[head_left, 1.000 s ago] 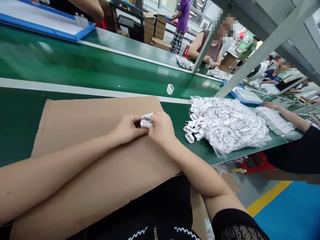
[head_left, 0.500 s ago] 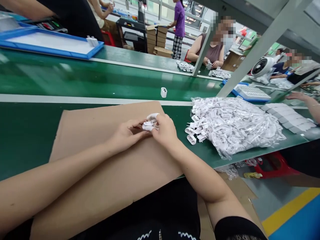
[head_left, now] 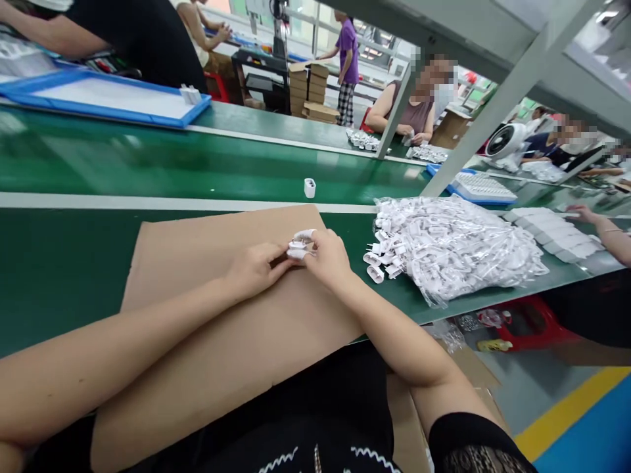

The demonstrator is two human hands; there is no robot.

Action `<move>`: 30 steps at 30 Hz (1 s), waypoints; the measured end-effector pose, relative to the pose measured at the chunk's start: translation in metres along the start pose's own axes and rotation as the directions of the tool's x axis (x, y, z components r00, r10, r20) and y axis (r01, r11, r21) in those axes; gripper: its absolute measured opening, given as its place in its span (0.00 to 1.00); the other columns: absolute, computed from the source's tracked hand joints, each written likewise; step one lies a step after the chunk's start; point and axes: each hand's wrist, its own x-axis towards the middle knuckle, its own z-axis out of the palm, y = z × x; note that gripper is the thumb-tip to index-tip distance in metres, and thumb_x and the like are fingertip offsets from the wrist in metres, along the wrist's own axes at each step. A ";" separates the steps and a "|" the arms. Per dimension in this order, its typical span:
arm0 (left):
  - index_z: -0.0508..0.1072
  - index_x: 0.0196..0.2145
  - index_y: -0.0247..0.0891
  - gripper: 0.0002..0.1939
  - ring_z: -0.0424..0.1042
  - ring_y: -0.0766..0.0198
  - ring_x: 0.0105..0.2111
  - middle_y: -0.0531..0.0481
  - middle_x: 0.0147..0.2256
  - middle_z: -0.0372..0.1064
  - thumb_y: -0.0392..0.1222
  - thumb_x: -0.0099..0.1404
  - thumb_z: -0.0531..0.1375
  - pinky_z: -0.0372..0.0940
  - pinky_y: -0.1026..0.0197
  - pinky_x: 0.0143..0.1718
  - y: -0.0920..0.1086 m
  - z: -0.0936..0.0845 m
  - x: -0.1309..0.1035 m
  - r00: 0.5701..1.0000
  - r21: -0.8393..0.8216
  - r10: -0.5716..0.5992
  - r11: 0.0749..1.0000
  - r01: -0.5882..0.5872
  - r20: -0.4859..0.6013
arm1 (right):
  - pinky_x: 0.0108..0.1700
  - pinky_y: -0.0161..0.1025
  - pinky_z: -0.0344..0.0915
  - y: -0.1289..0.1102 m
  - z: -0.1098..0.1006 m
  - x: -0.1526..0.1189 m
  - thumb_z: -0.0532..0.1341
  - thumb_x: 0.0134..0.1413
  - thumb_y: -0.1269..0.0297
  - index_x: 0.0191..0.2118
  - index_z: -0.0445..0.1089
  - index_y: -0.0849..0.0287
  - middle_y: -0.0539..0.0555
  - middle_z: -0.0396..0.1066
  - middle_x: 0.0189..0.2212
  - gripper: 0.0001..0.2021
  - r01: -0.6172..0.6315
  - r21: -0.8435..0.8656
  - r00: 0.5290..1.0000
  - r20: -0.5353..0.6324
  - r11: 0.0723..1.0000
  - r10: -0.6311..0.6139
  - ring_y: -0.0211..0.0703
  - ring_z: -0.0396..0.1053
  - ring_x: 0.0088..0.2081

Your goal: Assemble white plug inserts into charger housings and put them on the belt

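Observation:
Over a sheet of brown cardboard [head_left: 211, 355], my two hands meet at a small white plug housing [head_left: 297, 246]. My right hand [head_left: 329, 257] wears white covers on its thumb and a finger and pinches the housing from the right. Thumb and fingertips of my left hand [head_left: 259, 268] close on its left end. Small pins seem to show on its upper side; the fingers hide much of the rest. To the right, loose white plug housings [head_left: 389, 256] spill from a clear plastic bag [head_left: 468, 246] full of similar pieces.
One white housing [head_left: 309, 188] stands on the green belt [head_left: 221, 164] beyond the cardboard. A blue-rimmed tray [head_left: 118, 108] lies far left, another blue tray [head_left: 480, 187] far right. A slanted grey post [head_left: 463, 125] rises behind the bag. Co-workers sit across the line; another person's hand [head_left: 584, 213] reaches in at right.
The camera view has shifted slightly. Both hands keep hold of the plug housing, which sits turned a little differently between the fingers. The co-worker's hand at right has moved in over the white stacks.

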 end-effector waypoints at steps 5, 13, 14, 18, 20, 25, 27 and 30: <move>0.79 0.51 0.45 0.26 0.79 0.52 0.43 0.48 0.45 0.80 0.64 0.63 0.63 0.71 0.56 0.43 0.005 -0.010 0.011 0.965 -0.186 -0.208 0.954 0.236 0.162 | 0.53 0.47 0.66 0.024 -0.044 -0.028 0.62 0.64 0.62 0.67 0.64 0.58 0.62 0.69 0.55 0.27 -0.089 -0.308 0.988 -0.145 0.947 0.046 0.54 0.65 0.53; 0.76 0.53 0.35 0.27 0.74 0.57 0.45 0.46 0.47 0.78 0.54 0.61 0.66 0.66 0.56 0.48 -0.073 -0.049 0.108 0.855 0.007 -0.486 0.869 0.495 -0.179 | 0.49 0.48 0.65 0.059 -0.067 -0.054 0.57 0.62 0.73 0.45 0.77 0.63 0.66 0.71 0.49 0.11 -0.366 -0.664 0.920 -0.152 0.652 0.361 0.59 0.66 0.54; 0.75 0.52 0.33 0.27 0.73 0.57 0.46 0.46 0.47 0.78 0.54 0.62 0.66 0.64 0.56 0.48 -0.087 -0.054 0.120 0.834 0.027 -0.511 0.849 0.528 -0.210 | 0.47 0.47 0.65 0.060 -0.066 -0.052 0.55 0.62 0.76 0.43 0.77 0.63 0.66 0.72 0.47 0.13 -0.357 -0.658 0.924 -0.142 0.663 0.356 0.57 0.67 0.52; 0.71 0.37 0.32 0.32 0.70 0.48 0.50 0.49 0.35 0.73 0.68 0.53 0.66 0.59 0.52 0.45 -0.127 -0.057 0.148 0.792 0.012 -0.567 0.812 0.584 -0.224 | 0.43 0.45 0.64 0.062 -0.064 -0.048 0.53 0.61 0.78 0.40 0.76 0.62 0.64 0.73 0.41 0.14 -0.343 -0.574 0.936 -0.141 0.743 0.323 0.52 0.71 0.44; 0.66 0.30 0.34 0.37 0.64 0.35 0.56 0.46 0.32 0.69 0.76 0.49 0.63 0.55 0.47 0.43 -0.128 -0.050 0.149 0.774 -0.017 -0.564 0.811 0.585 -0.289 | 0.44 0.44 0.64 0.059 -0.062 -0.046 0.54 0.60 0.79 0.41 0.74 0.61 0.63 0.72 0.44 0.13 -0.332 -0.483 0.943 -0.189 0.810 0.274 0.51 0.70 0.45; 0.64 0.57 0.31 0.40 0.51 0.28 0.66 0.33 0.63 0.56 0.69 0.64 0.58 0.53 0.33 0.53 -0.100 -0.024 0.151 0.797 0.119 -0.199 0.940 0.319 -0.570 | 0.41 0.37 0.63 0.042 -0.041 -0.017 0.61 0.59 0.68 0.43 0.67 0.59 0.55 0.71 0.46 0.06 -0.180 -0.011 0.980 -0.093 0.984 0.178 0.41 0.69 0.41; 0.56 0.66 0.31 0.43 0.53 0.32 0.66 0.32 0.67 0.52 0.61 0.64 0.62 0.52 0.34 0.63 -0.093 -0.015 0.160 0.918 0.194 -0.161 0.950 0.243 -0.363 | 0.40 0.36 0.62 0.037 -0.027 -0.001 0.63 0.57 0.66 0.40 0.67 0.58 0.51 0.70 0.41 0.06 -0.117 0.141 0.993 0.005 0.983 0.118 0.39 0.68 0.38; 0.56 0.66 0.27 0.44 0.52 0.36 0.68 0.30 0.66 0.56 0.51 0.60 0.66 0.48 0.38 0.68 -0.100 -0.003 0.182 0.957 0.165 -0.281 0.943 0.289 -0.071 | 0.44 0.36 0.65 0.039 -0.003 0.013 0.70 0.49 0.70 0.36 0.70 0.59 0.51 0.67 0.40 0.10 -0.093 0.245 0.996 0.013 0.965 0.092 0.38 0.67 0.40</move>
